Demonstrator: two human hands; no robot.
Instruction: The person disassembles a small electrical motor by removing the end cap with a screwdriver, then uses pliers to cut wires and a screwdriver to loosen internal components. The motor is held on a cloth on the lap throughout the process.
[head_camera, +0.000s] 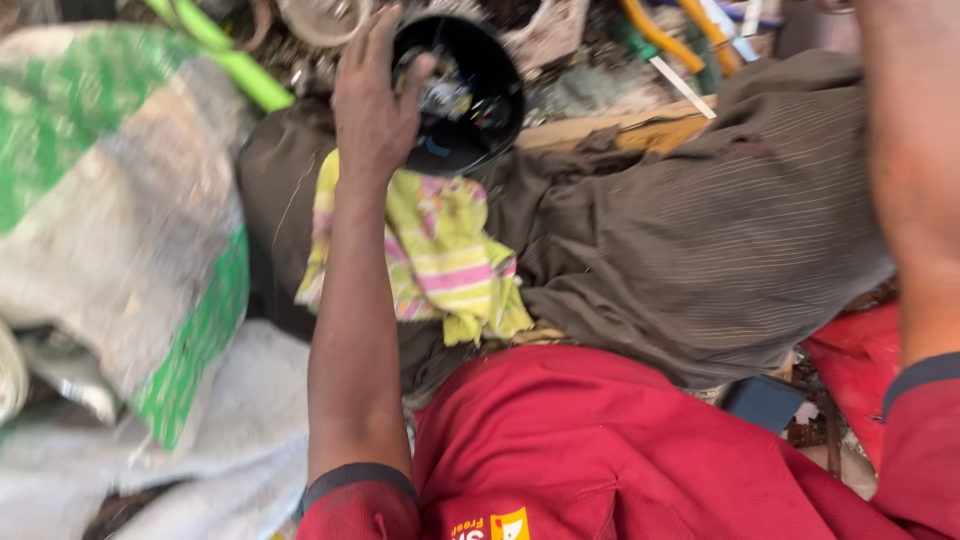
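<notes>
While the left hand (375, 95) grips the near-left rim of a black tub (470, 85) of small parts at the far side, a striped yellow cloth (440, 255) lies just near it — the right hand's grip is out of view.

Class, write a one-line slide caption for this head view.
Left hand grips a black tub of small parts above a striped cloth.
</notes>
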